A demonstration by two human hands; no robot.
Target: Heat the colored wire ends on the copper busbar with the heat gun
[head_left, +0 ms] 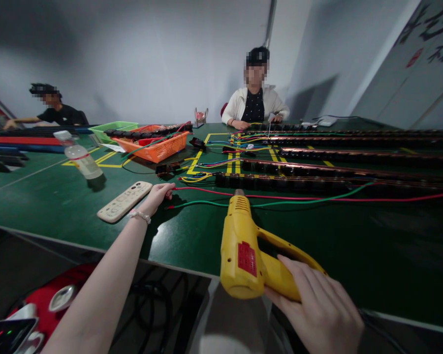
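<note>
Head view: left hand nearly closed, fingertips pinching end of red wire over tabletop. Right hand closed round heat gun; nozzle points away from wearer, close by red wire; running or off, cannot tell. Green wire just nearer. Step, seemingly: steadying wire end, gun at ready. Next move likely calls for firm pinch, nozzle clear of left hand.

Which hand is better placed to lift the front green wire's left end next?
Probably the left hand: it's near the green wire's left end, though apparently pinching the red wire. The right hand grips the heat gun.
</note>
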